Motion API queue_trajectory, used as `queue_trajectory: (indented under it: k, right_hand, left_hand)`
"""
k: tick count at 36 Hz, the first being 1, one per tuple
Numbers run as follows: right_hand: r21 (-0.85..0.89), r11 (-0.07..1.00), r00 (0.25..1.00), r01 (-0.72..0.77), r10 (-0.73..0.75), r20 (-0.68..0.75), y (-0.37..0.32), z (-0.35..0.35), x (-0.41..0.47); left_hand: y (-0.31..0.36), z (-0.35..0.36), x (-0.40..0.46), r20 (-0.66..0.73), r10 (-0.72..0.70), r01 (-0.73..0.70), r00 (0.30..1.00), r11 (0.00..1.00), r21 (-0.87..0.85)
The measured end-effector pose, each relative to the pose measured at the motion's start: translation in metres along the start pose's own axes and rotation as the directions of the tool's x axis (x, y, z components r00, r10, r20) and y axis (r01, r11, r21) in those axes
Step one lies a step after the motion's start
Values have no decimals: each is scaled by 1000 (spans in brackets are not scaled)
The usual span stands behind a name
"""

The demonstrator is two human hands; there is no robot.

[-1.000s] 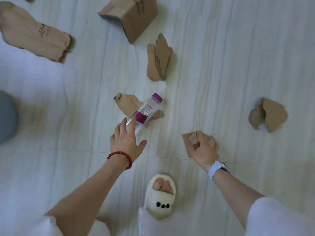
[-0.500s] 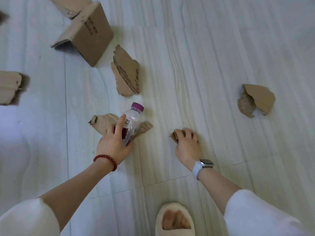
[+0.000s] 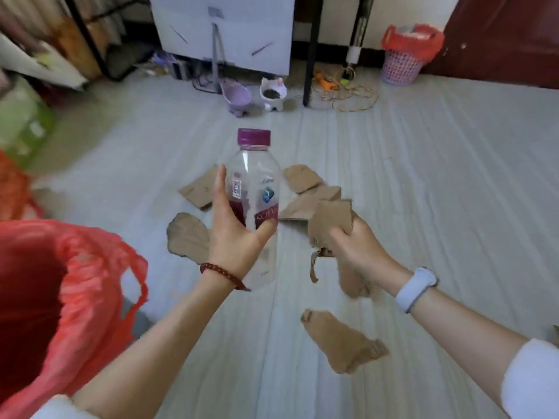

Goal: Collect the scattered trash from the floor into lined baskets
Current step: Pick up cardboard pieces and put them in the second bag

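My left hand (image 3: 234, 237) grips a clear plastic bottle with a purple cap (image 3: 254, 189) upright. My right hand (image 3: 354, 246) clutches torn brown cardboard scraps (image 3: 331, 217) above the pale floor (image 3: 438, 207).

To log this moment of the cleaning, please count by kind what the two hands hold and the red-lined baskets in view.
plastic bottle: 1, in the left hand
cardboard piece: 1, in the right hand
red-lined baskets: 2, near left and far right
Total: 4
The red blur at the left edge is too unclear to count.
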State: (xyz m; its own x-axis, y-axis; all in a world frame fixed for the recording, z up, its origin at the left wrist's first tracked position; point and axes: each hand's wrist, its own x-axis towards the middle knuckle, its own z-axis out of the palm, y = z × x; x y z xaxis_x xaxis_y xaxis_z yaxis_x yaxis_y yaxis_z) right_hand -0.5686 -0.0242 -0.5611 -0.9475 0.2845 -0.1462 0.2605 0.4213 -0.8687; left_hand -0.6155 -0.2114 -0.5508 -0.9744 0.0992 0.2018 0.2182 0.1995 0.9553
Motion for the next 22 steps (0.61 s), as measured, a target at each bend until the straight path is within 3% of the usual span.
queue_trajectory:
  k: [6, 11, 14, 17, 20, 22]
  right_hand:
    - [290, 931, 967, 223, -249, 57, -110, 85, -2]
    - [444, 869, 897, 218, -358, 260, -169, 168, -33]
    - [417, 890, 851, 185, -357, 385, -187, 213, -50]
    - [266, 947, 793, 182, -301, 529, -198, 244, -63]
    - [255, 967, 714, 4, -181, 677, -194, 263, -67]
    - [231, 973, 690, -16, -156, 707, -191, 266, -68]
  left_hand:
    - [31, -122, 8, -351, 89, -91, 932, 996, 9]
    - [22, -217, -20, -501, 146, -85, 853, 986, 143]
    - [7, -257, -41, -521, 117, -37, 845, 986, 160]
    - [-10, -280, -62, -518, 45, 69, 854, 978, 198]
    - [-29, -290, -75, -511, -17, 163, 859, 956, 242]
    - [-39, -290, -79, -503, -64, 218, 862, 942, 254]
